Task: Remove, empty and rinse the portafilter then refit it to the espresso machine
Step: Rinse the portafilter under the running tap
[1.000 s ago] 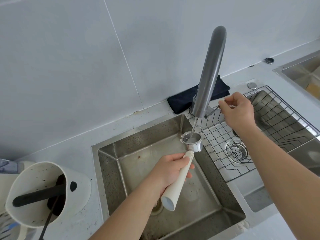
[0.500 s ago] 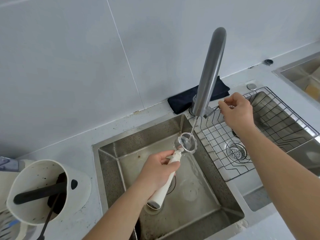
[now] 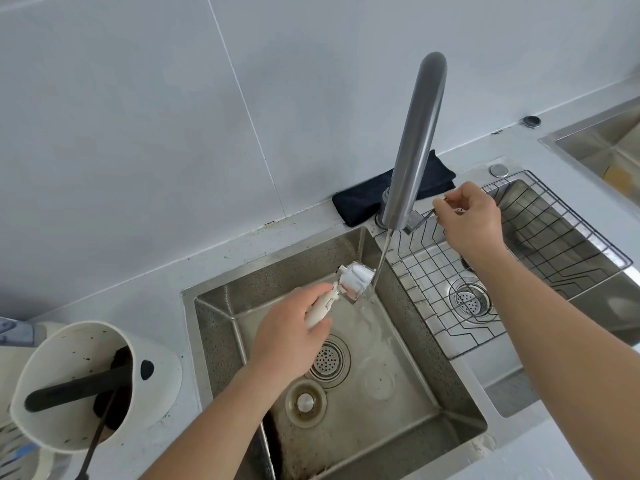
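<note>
At the lower left of the frame a white knock box (image 3: 93,386) with dark grounds stands on the tabletop (image 3: 145,285). In the centre, the left hand (image 3: 287,337) grips the white handle of the portafilter (image 3: 353,282), its metal head tipped sideways over the sink (image 3: 381,393), touching the water stream from the faucet (image 3: 412,150). At right, the right hand (image 3: 471,220) pinches the faucet lever (image 3: 427,213), above a wire rack (image 3: 512,268).

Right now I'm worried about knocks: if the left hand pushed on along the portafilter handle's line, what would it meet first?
Probably the water stream, then the steel sink's far wall; depth is unclear.
</note>
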Action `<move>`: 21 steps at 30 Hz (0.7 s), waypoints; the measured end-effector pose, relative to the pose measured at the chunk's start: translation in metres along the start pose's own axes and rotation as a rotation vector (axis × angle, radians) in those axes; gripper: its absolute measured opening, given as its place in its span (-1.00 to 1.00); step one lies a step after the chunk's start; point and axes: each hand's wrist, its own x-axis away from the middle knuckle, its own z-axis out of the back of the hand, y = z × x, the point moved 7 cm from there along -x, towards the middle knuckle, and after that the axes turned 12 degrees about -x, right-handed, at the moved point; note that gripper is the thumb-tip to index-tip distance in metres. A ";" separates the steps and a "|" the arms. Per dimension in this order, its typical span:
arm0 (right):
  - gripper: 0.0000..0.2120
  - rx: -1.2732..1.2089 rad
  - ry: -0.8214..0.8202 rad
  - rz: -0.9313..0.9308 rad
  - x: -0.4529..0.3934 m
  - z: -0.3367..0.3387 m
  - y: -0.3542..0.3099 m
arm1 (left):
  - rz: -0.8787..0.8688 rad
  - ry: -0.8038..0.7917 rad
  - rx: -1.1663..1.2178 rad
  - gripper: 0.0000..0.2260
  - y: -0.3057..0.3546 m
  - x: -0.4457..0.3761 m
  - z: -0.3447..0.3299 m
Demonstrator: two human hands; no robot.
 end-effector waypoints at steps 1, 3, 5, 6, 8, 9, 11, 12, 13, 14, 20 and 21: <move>-0.87 0.004 0.001 0.002 0.000 0.000 0.000 | -0.022 0.010 -0.028 -0.61 0.001 0.000 0.001; -0.86 0.011 0.002 0.003 0.000 0.000 0.000 | -0.056 0.021 -0.078 -0.61 0.004 -0.001 0.003; -0.86 0.015 0.000 -0.003 0.000 -0.001 0.000 | -0.079 0.029 -0.116 -0.60 0.005 -0.001 0.004; -0.86 0.016 -0.001 -0.004 0.000 -0.001 0.000 | -0.091 0.032 -0.132 -0.59 0.005 -0.001 0.005; -0.86 0.013 0.001 -0.005 0.000 0.000 0.000 | -0.120 0.032 -0.165 -0.59 0.006 -0.001 0.006; -0.86 0.013 0.002 -0.003 0.000 0.000 0.000 | -0.128 0.031 -0.176 -0.59 0.006 -0.001 0.006; -0.86 0.013 0.003 -0.003 0.001 0.000 -0.001 | -0.118 0.030 -0.178 -0.59 0.003 -0.001 0.005; -0.86 0.012 0.004 -0.004 0.001 0.000 -0.001 | -0.107 0.032 -0.169 -0.59 0.001 -0.002 0.005; -0.86 0.010 0.002 -0.005 0.001 0.000 -0.001 | -0.092 0.033 -0.153 -0.60 -0.001 -0.002 0.005; -0.86 0.012 0.000 -0.006 0.001 0.000 -0.001 | -0.075 0.032 -0.125 -0.60 -0.004 -0.002 0.004; -0.85 0.050 -0.021 0.006 0.001 0.001 -0.006 | 0.040 0.012 0.082 -0.64 -0.017 0.002 0.000; -0.85 0.053 -0.021 0.006 0.001 0.001 -0.006 | 0.060 0.005 0.113 -0.65 -0.019 0.003 -0.001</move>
